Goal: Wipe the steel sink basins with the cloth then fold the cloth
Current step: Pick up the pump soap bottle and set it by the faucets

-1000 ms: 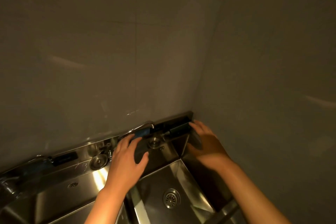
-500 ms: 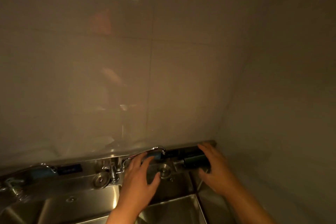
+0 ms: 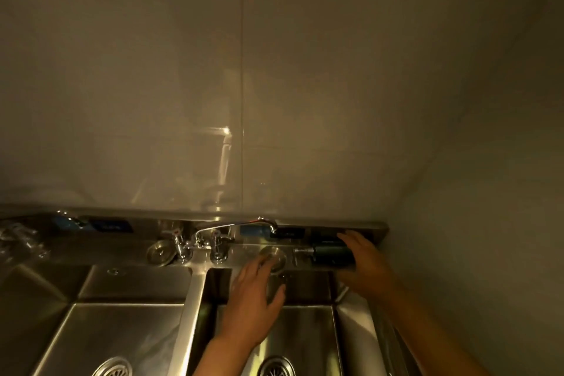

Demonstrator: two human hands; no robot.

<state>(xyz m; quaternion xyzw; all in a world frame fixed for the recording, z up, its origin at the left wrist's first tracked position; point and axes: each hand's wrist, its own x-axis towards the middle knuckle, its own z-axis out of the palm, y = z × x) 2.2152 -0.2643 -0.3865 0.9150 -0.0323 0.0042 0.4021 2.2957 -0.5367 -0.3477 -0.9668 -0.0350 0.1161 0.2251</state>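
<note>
The left hand (image 3: 253, 299) was spread flat, fingers open, over the back wall of the right sink basin (image 3: 308, 333), its fingertips at a round steel fitting (image 3: 273, 255). The right hand (image 3: 364, 265) was curled around a dark object (image 3: 331, 252) at the sink's back right corner; whether this was the cloth I could not tell

Single head view, close above the sink (image 3: 195, 290), facing the corner wall (image 3: 274, 85).
</note>
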